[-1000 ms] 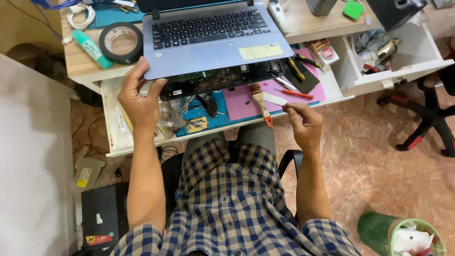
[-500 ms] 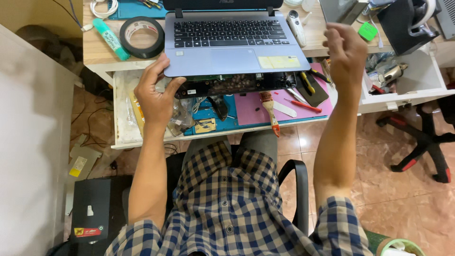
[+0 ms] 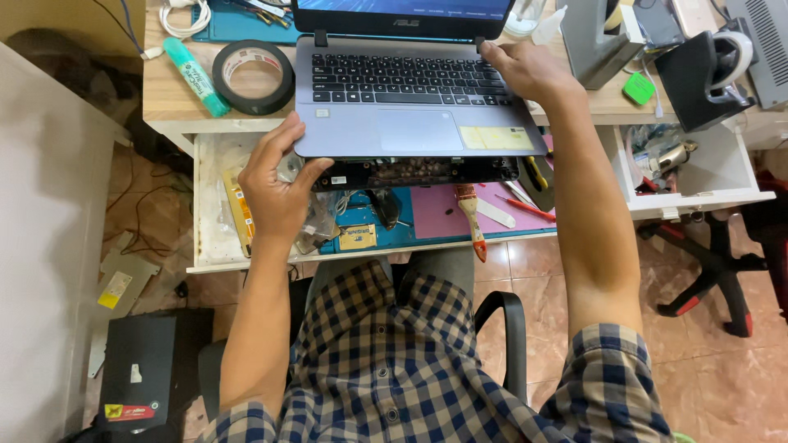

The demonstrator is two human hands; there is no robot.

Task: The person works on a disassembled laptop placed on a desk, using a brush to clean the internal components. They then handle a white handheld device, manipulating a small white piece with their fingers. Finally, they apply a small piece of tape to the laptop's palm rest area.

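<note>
Since half a second ago, right hand [image 3: 529,70] lowered from mid-air onto the far right corner of the laptop [image 3: 410,107], fingers spread flat beside the keyboard. Left hand [image 3: 275,184] still gripping the near left corner, thumb on top, fingers curled beneath. Grey laptop open, screen lit, its front edge overhanging the desk above the pulled-out drawer [image 3: 213,221]. Inside the drawer: a blue and a pink mat, a brush [image 3: 472,217], small tools. Further left on the desk, a tape roll [image 3: 253,75].
</note>
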